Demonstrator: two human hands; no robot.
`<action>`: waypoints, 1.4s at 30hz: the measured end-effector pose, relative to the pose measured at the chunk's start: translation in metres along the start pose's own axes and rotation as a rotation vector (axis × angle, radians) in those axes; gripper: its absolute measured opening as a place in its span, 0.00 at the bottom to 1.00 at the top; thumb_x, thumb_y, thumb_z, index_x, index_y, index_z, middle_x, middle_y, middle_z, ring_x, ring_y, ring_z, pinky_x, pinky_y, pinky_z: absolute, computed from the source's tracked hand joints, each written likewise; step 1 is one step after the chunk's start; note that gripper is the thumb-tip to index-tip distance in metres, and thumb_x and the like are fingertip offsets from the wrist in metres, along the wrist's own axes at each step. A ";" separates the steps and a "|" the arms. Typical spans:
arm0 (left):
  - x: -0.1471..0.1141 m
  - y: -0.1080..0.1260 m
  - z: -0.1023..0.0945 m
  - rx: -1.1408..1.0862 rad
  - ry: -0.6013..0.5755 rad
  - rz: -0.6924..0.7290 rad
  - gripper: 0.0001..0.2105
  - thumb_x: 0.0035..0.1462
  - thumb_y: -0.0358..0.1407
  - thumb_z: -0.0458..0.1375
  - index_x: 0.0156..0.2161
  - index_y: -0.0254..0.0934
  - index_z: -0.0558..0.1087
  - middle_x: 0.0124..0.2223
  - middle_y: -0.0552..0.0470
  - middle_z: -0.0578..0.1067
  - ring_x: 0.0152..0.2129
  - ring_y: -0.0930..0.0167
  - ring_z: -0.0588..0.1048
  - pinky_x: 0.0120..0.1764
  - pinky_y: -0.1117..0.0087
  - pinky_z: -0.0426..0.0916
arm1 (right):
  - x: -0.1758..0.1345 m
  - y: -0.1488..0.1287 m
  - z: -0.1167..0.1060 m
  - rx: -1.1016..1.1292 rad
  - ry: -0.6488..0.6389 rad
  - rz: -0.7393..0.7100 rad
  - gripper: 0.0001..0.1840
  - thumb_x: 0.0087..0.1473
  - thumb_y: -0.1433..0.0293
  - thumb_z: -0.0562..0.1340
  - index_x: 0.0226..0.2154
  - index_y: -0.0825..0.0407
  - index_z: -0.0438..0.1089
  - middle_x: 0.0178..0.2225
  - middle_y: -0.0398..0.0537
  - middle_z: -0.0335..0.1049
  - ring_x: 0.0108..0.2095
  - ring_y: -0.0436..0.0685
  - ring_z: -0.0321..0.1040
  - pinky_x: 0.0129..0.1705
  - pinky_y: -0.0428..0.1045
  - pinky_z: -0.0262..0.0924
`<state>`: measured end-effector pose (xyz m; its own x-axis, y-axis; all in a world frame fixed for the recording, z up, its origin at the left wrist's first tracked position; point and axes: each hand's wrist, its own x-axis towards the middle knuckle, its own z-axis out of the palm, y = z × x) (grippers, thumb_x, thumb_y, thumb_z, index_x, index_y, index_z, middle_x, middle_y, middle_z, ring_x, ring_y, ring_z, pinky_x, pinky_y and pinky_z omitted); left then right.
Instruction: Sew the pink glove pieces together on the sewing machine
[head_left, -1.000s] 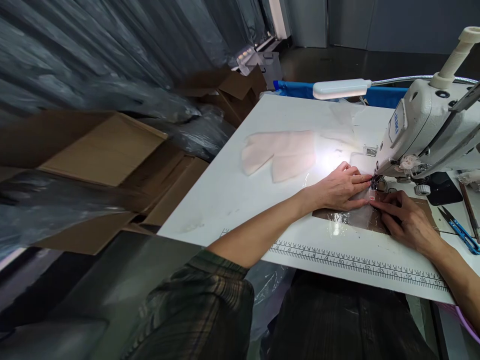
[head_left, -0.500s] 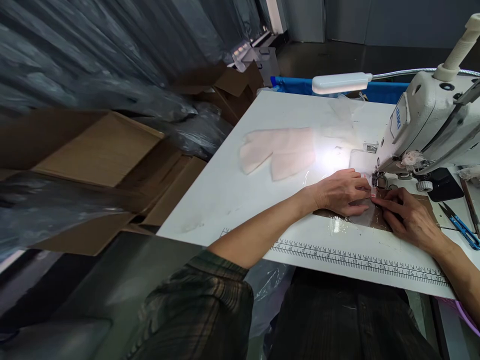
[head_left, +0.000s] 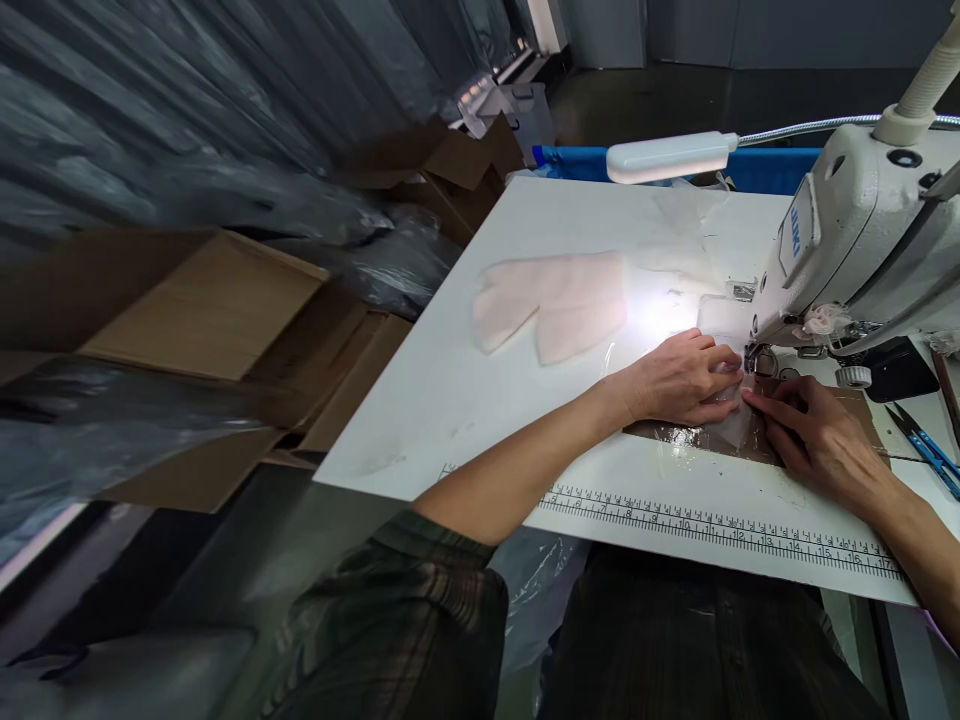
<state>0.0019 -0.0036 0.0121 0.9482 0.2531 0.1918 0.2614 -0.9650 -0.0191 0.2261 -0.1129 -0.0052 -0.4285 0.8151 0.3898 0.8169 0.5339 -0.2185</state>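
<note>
My left hand presses down with bent fingers on a piece of sheer white fabric, just left of the needle of the white sewing machine. Across from it, my right hand has its index fingertip at the fabric's edge in front of the presser foot, the other fingers curled under. The fabric's far part passes by the foot; the fingers partly cover it. Beneath both hands lies a brown board with shiny clear tape. Two pale pink sheer fabric pieces lie flat to the left.
The white table carries a printed ruler along its front edge. Blue thread snips and a black flat object lie right. A white lamp hangs over the back. Open cardboard boxes stand left.
The view has shifted slightly. Both hands stay at the presser foot on the fabric, with the left fingers a little differently bent. The pink pieces lie as before.
</note>
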 end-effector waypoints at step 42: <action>-0.016 0.012 0.009 -0.480 0.270 -0.011 0.09 0.67 0.34 0.57 0.36 0.35 0.76 0.38 0.48 0.80 0.36 0.71 0.78 0.41 0.68 0.76 | 0.004 0.009 -0.010 0.381 0.014 0.280 0.17 0.62 0.64 0.56 0.46 0.49 0.77 0.37 0.52 0.76 0.35 0.57 0.74 0.38 0.54 0.70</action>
<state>-0.0083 -0.0186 -0.0005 0.8492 0.2979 0.4359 0.0995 -0.9011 0.4220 0.2354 -0.1073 0.0037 -0.2042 0.9379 0.2805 0.6994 0.3403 -0.6285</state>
